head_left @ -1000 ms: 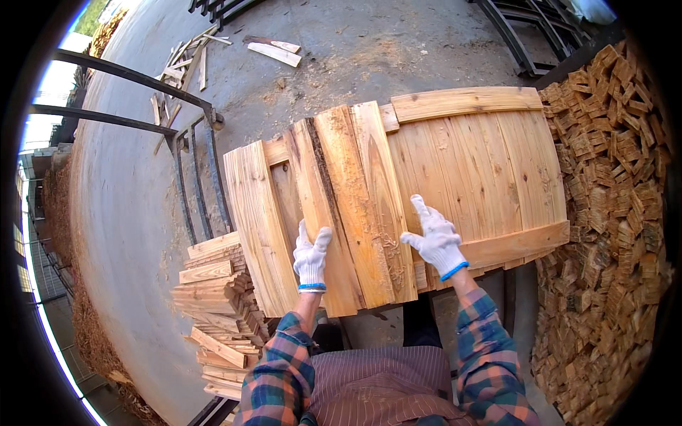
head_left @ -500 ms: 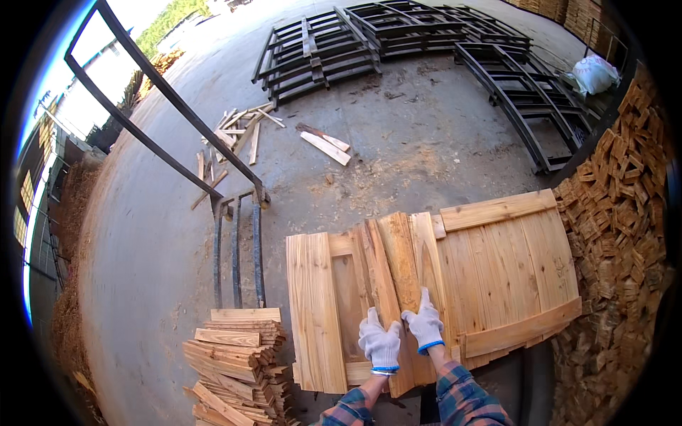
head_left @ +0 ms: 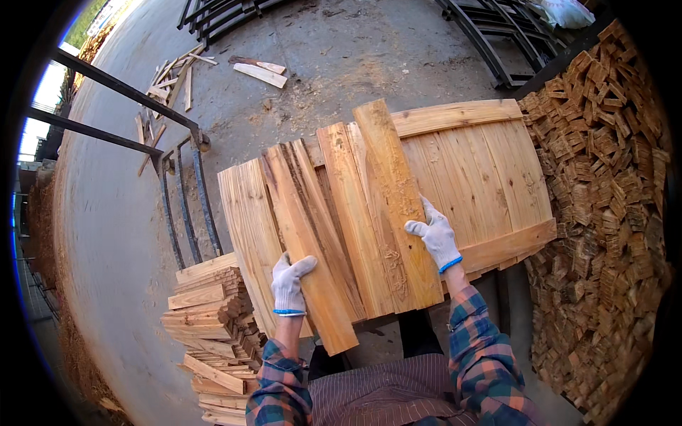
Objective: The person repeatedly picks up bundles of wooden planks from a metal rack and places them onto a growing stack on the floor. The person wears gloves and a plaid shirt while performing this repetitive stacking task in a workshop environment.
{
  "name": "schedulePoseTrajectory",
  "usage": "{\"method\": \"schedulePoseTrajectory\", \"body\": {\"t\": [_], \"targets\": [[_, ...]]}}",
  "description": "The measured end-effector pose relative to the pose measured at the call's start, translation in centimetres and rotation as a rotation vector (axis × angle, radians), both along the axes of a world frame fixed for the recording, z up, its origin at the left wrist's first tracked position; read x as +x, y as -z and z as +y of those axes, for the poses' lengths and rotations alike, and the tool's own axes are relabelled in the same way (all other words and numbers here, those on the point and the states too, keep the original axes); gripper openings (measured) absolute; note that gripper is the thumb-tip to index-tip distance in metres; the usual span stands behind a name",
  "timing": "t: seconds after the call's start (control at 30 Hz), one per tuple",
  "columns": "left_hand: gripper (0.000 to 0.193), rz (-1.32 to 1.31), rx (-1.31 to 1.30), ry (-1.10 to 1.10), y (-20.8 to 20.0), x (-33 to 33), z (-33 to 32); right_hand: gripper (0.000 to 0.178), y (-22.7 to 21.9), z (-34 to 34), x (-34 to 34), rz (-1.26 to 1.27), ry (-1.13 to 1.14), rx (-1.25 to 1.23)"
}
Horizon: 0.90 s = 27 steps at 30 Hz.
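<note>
Step, judged: separating loose planks (head_left: 355, 213) atop the wooden panel (head_left: 490, 174). Left hand (head_left: 288, 284) pinches left plank (head_left: 323, 305) at its left edge, near end overhanging; right hand (head_left: 437, 240) pinches right plank (head_left: 393, 170) along its right edge. Next move likely needs both steadied.

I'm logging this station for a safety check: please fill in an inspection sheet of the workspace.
Surface: slatted wooden panel, partly covered by boards.
Job's things: left board, overhanging the near edge; right board, jutting past its neighbours at the far end.
Clutter: wood scraps on the floor; shavings among the boards.
Hands: both gloved; left hand holds the left board's edge, right hand the right board's.
Cables: nothing seen.
Surroundings: black metal frames, piled wood blocks, stacked slats.
</note>
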<state>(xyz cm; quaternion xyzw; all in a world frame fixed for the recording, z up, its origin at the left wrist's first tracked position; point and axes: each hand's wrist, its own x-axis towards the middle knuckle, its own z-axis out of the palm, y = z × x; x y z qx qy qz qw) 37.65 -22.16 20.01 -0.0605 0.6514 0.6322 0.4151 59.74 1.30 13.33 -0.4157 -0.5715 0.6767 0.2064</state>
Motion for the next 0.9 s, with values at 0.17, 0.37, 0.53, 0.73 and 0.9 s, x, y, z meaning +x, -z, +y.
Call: {"method": "schedulePoseTrajectory", "body": {"t": [0.17, 0.37, 0.53, 0.73, 0.9], "targets": [[0.046, 0.018, -0.045, 0.018, 1.3, -4.6, -5.4, 0.077, 0.7, 4.3, 4.4, -0.369, 0.070, 0.120], [0.040, 0.049, -0.087, -0.016, 5.3, -6.5, -9.9, 0.078, 2.6, 0.0, 0.0, -0.092, 0.034, -0.167], [0.037, 0.080, -0.124, 0.013, 5.6, -6.7, -9.6, 0.083, 3.7, -3.2, -1.8, -0.194, -0.001, -0.047], [0.040, 0.084, -0.118, 0.004, 4.4, -6.0, -8.7, 0.082, 2.8, -1.4, -3.2, -0.308, -0.240, -0.029], [0.040, 0.066, -0.157, 0.000, 5.0, -6.2, -9.0, 0.084, 1.9, -1.4, -3.8, -0.622, -0.297, 0.118]]}}
